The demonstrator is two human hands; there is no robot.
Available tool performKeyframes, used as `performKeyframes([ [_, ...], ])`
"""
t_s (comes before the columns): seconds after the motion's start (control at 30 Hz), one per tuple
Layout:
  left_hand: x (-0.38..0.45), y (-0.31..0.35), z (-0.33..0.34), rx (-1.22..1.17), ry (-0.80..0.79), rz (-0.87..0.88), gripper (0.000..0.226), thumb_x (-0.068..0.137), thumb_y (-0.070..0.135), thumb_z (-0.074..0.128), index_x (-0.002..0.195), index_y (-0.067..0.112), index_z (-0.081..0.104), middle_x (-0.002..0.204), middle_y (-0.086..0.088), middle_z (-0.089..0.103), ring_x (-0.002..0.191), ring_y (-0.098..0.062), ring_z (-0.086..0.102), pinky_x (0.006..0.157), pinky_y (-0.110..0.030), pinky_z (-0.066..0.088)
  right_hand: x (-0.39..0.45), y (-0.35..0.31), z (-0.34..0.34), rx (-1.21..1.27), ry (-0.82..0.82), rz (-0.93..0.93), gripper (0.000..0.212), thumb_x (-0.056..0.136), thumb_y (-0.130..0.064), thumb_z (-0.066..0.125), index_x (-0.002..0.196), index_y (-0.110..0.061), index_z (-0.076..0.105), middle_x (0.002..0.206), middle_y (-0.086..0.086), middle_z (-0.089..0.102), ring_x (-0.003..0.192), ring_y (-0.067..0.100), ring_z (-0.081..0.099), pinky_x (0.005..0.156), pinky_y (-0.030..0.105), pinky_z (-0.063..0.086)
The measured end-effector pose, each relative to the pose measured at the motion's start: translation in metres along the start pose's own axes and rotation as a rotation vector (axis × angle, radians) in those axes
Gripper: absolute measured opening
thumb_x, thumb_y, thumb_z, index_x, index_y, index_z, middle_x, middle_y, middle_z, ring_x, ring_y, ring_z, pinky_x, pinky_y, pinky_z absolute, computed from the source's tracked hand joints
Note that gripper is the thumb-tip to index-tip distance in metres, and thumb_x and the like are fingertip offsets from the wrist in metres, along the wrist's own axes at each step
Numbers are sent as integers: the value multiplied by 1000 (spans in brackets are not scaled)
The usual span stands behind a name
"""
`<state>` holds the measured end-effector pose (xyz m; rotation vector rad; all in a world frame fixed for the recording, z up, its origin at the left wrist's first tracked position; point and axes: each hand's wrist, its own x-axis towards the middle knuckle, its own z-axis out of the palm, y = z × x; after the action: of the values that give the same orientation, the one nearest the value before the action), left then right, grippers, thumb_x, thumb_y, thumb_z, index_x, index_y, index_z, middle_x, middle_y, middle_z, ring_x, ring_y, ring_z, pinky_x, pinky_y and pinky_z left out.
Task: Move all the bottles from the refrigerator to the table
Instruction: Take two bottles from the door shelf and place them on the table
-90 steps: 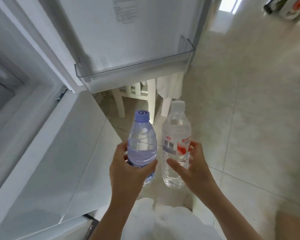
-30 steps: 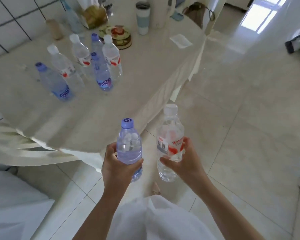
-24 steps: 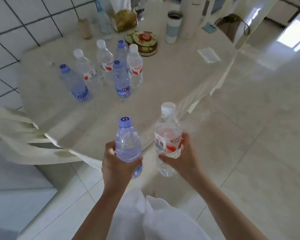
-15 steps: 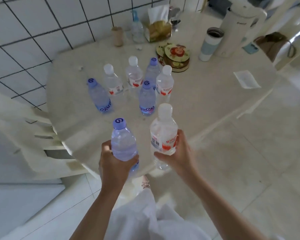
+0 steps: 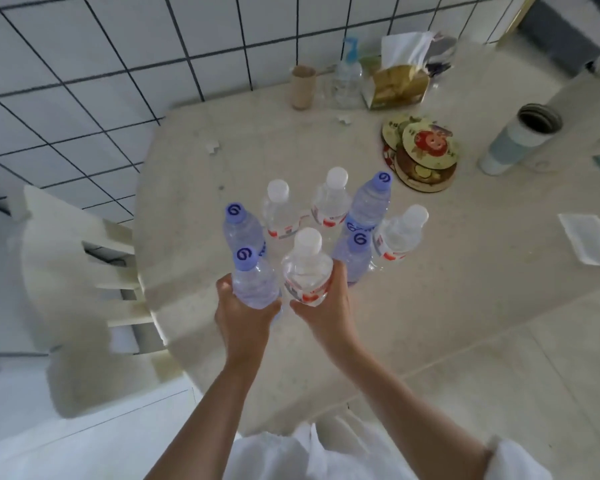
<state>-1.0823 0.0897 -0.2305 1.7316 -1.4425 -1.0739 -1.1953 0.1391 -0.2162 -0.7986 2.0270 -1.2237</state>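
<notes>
left hand grips a blue-capped bottle around its lower body, fingers curled round it, thumb on the near side. right hand grips a white-capped bottle with a red-and-white label, fingers wrapped round the far side, thumb across the front. both held bottles are upright, side by side, nearly touching. both are over the table, near its front-left edge; cannot tell whether their bases touch the surface, the hands hide them.

six more bottles stand on the table just beyond the two grips:
- blue-capped one directly behind the left hand's bottle
- white-capped one beyond and between the two grips
- white-capped one beyond the right hand's bottle
- blue-capped one further right of that
- short-looking blue-capped one just beside the right hand's fingers, on their far right
- white-capped one right of that, leaning in view towards the right

well beyond the grips, to the right: a stack of round decorated coasters, an open-topped tumbler, a white paper slip. at the far edge against the tiled wall: a brown cup, a pump bottle, a tissue box. left of the left hand, a white chair is pushed against the table edge. white clothing sits at the bottom of the view, beneath the forearms.
</notes>
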Motion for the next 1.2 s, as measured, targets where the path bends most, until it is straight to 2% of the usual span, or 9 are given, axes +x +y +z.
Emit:
performKeyframes([
  [0.17,17,-1,18,4,86,-7,59,60,15,91,101,15,49,86,5,60,71,-14,54,57,-1,33,23,6,20,-47,17,-4,61,68,-9,79,116,-14,42,99,-7,51,87,14,51,71,29,44],
  [0.3,23,1,27,-4,131,-18,60,63,21,90,97,27,40,80,19,54,68,0,55,60,-6,34,37,15,24,-63,30,-11,65,68,-9,81,120,-8,43,104,-8,48,93,8,46,77,21,38],
  [0.43,29,-15,36,17,133,-36,53,60,25,89,92,23,47,79,10,60,68,-9,60,56,-15,41,47,24,26,-48,14,-7,64,66,-12,82,120,-8,48,108,-2,57,99,12,53,83,27,45],
  [0.6,29,-42,48,73,52,-37,56,63,46,82,99,11,57,88,1,65,77,-14,63,59,-19,50,44,28,28,-60,-8,-12,76,66,-8,83,129,-8,40,109,-9,48,99,5,46,80,10,37],
  [0.73,29,-34,45,14,74,-38,56,64,31,86,105,16,51,95,5,62,81,-7,61,61,-7,43,43,33,28,-76,-28,-19,83,67,-13,84,134,-12,35,118,-6,48,111,16,51,93,33,46],
  [0.87,31,-30,38,40,22,14,59,68,31,86,113,21,49,101,9,59,84,-2,59,64,-5,42,43,34,27,-100,-43,-13,84,69,-16,84,136,-14,33,120,-7,49,111,14,50,93,35,47],
  [1.07,36,-42,34,124,-46,50,61,68,40,83,116,21,50,107,0,63,88,-14,64,67,-26,55,42,35,27,-163,-45,38,76,71,-18,83,131,-8,39,114,-4,48,105,10,45,86,23,35],
  [1.13,31,-40,31,101,-46,54,67,69,34,85,121,20,44,113,-1,62,91,-16,64,70,-28,52,39,40,26,-167,-50,53,72,71,-17,82,130,-8,41,118,-1,53,106,12,48,87,25,38],
  [1.2,28,-42,27,57,-69,59,70,71,33,84,125,21,41,114,2,62,92,-16,63,73,-29,52,32,48,25,-189,-60,60,70,76,-17,78,133,-8,39,130,5,54,117,20,51,97,36,43],
])
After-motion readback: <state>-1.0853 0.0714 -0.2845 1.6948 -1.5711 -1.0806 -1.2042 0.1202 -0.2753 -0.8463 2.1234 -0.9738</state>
